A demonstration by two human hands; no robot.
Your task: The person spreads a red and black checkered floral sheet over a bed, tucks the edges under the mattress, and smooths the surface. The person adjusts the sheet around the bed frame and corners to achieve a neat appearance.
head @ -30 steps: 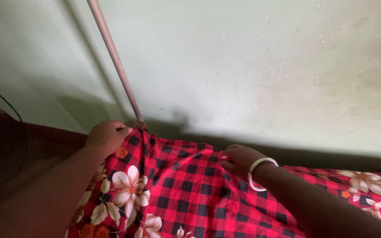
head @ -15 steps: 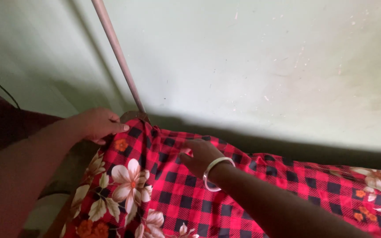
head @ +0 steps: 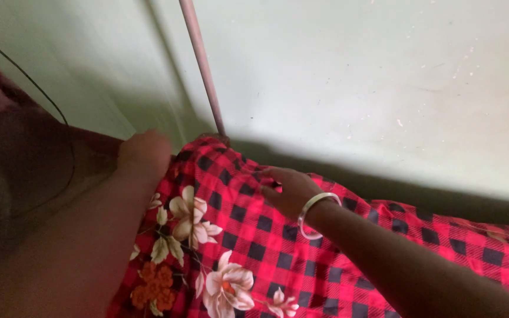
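The left hand (head: 144, 154), fingers curled, apparently gripping the red checked sheet (head: 254, 235) at its corner beside the pole (head: 202, 65), anchors it there while the right hand (head: 290, 189) pinches the sheet just right of the pole.

A red-and-black checked sheet (head: 266, 235) with white flowers lies rumpled under both hands, against the wall.

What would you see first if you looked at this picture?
The bright red-and-black checked sheet with big cream flowers fills the bottom middle. The left hand presses its corner by the thin pole against the pale green wall, while the right hand, with a white bangle, rests on the cloth.
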